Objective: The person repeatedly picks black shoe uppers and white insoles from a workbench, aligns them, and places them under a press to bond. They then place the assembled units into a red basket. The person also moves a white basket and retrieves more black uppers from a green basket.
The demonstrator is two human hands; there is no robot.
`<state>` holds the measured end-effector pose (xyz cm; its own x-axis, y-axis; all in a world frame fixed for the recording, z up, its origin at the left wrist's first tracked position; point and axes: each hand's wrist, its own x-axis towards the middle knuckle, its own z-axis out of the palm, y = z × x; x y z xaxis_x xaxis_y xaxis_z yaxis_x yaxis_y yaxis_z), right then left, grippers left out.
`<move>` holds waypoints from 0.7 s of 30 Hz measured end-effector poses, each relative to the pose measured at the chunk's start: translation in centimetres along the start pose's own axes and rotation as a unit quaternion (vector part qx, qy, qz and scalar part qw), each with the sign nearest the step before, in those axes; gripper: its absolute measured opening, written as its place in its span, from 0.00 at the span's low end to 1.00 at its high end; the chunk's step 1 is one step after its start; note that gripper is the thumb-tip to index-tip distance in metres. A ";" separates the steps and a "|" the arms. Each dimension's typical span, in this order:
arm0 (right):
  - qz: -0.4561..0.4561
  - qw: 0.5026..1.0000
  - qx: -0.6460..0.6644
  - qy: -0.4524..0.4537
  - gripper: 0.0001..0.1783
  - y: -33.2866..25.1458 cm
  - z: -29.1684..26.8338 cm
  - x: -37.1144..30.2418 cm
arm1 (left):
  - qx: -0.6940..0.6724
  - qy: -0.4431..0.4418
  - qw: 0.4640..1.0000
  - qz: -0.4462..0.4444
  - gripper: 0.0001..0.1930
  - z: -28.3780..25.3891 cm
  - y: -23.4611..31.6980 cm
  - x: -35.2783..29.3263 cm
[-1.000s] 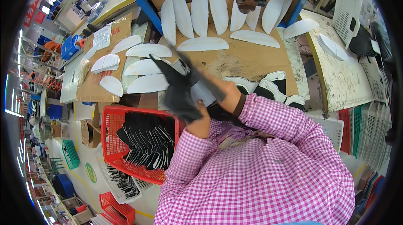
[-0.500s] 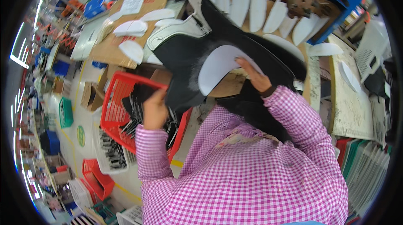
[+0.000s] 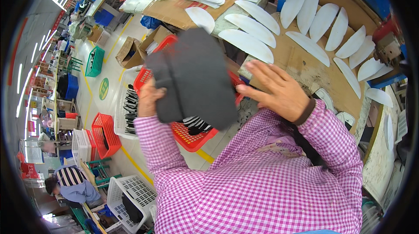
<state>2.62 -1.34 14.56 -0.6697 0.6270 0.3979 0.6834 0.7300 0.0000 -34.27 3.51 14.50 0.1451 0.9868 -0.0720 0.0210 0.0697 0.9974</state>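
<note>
My left hand (image 3: 149, 98) grips the left edge of a black fabric piece (image 3: 198, 77) and holds it up over a red basket (image 3: 196, 143). The piece is blurred by motion, with a dark seam or fold line running down it. My right hand (image 3: 279, 91) holds nothing; its fingers are apart, and the thumb points at the piece's right edge. Beyond that hand, several white half-moon pieces (image 3: 309, 47) lie on the cardboard-covered table (image 3: 283, 66). Beside my right forearm lie white-trimmed black parts (image 3: 325, 98).
Black-and-white strips (image 3: 198, 125) fill part of the red basket. A white crate (image 3: 124, 122) with similar strips stands at its left, near an open cardboard box (image 3: 131, 53). A blue frame with a machine part (image 3: 388, 44) rises at the right. Another person (image 3: 72, 184) sits at the lower left.
My right hand has let go of the black piece and the white half-moon piece it pressed there. My left hand has swung the black piece leftward over the red basket. The view has shifted.
</note>
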 end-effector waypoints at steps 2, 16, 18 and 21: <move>0.030 0.999 -0.007 0.016 0.31 0.6 -0.7 -1.6 | -0.079 0.061 0.991 0.087 0.23 -3.3 -0.3 0.4; 0.301 0.951 -0.056 -0.041 0.30 0.3 -5.4 -15.2 | 0.671 0.060 0.721 -0.160 0.22 -19.8 -34.1 13.9; 0.357 0.932 -0.051 -0.034 0.30 0.5 -6.2 -18.1 | 0.701 0.037 0.672 -0.236 0.16 -18.3 -33.3 14.5; 0.422 0.904 -0.038 -0.054 0.38 0.7 -5.6 -21.6 | 0.690 0.081 0.653 -0.302 0.25 -13.8 -26.8 15.2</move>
<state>19.22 -15.88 11.12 0.0788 0.9778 0.1939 0.9796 -0.0399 -0.1967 -46.30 18.63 -13.19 -0.4056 0.8509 -0.3338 0.9135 0.3655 -0.1785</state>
